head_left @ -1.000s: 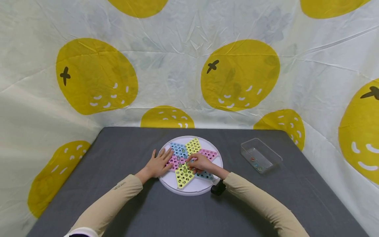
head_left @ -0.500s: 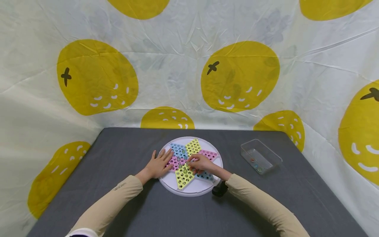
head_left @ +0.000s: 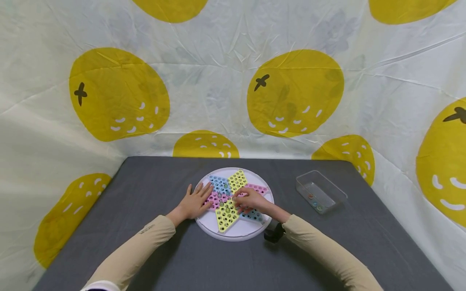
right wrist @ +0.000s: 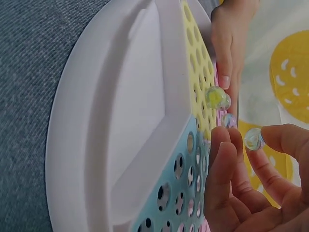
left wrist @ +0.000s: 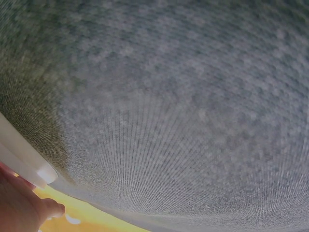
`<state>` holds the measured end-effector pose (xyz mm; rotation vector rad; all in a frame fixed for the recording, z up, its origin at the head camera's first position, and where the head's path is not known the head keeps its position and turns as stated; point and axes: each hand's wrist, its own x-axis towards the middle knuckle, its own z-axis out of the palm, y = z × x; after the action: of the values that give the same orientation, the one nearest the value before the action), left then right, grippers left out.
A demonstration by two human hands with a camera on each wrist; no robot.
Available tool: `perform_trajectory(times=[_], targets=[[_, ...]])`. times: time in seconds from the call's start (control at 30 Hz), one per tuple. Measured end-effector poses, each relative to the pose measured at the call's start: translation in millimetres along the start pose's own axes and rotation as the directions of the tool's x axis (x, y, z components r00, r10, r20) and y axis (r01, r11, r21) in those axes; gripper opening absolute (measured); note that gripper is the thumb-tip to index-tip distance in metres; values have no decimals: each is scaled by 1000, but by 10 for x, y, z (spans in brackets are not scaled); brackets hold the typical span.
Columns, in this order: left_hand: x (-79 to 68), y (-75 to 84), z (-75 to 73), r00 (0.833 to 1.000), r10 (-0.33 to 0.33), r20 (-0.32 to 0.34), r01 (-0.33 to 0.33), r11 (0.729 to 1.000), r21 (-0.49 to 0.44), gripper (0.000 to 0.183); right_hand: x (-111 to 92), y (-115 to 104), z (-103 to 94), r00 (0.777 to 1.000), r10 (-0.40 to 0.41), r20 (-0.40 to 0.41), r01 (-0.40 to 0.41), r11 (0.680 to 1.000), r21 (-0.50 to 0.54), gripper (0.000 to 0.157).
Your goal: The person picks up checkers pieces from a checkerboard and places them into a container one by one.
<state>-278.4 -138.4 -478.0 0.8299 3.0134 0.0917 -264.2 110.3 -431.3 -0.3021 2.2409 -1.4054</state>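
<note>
A round white Chinese checkers board [head_left: 207, 224] with a pink, yellow and blue star of holes lies on the table. My left hand [head_left: 194, 201] rests flat on its left side, fingers spread over the rim and the pink section. Over the middle of the star, my right hand [head_left: 253, 201] pinches a clear glass marble [right wrist: 254, 138] between its fingertips, as the right wrist view shows. A yellow-green marble [right wrist: 215, 97] sits on the yellow section close by, with a bluish marble [right wrist: 229, 121] beyond it. The left wrist view shows mostly cloth and part of the left hand.
To the right of the board stands a clear plastic box [head_left: 333, 194] with a few marbles [head_left: 318, 207] in its near left corner. Grey cloth [head_left: 164, 173] covers the table. Behind it hangs a curtain [head_left: 207, 93] printed with yellow fruit.
My right hand has drawn back slightly to the right across the star, exposing more of its middle. The left hand has stayed in place on the board.
</note>
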Motion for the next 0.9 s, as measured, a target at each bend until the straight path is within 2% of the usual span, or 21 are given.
perform_trajectory(times=[0.27, 0.67, 0.9], targets=[[0, -5, 9, 1000, 9, -8, -9, 1000, -7, 60, -57, 23, -73, 995, 58, -80, -60, 998, -20, 22], [15, -4, 10, 1000, -3, -1, 3, 1000, -8, 60, -202, 99, -257, 995, 45, -88, -46, 999, -12, 23], [19, -2, 12, 1000, -5, 7, 5, 1000, -10, 60, -290, 159, -387, 992, 34, -121, -37, 999, -24, 27]])
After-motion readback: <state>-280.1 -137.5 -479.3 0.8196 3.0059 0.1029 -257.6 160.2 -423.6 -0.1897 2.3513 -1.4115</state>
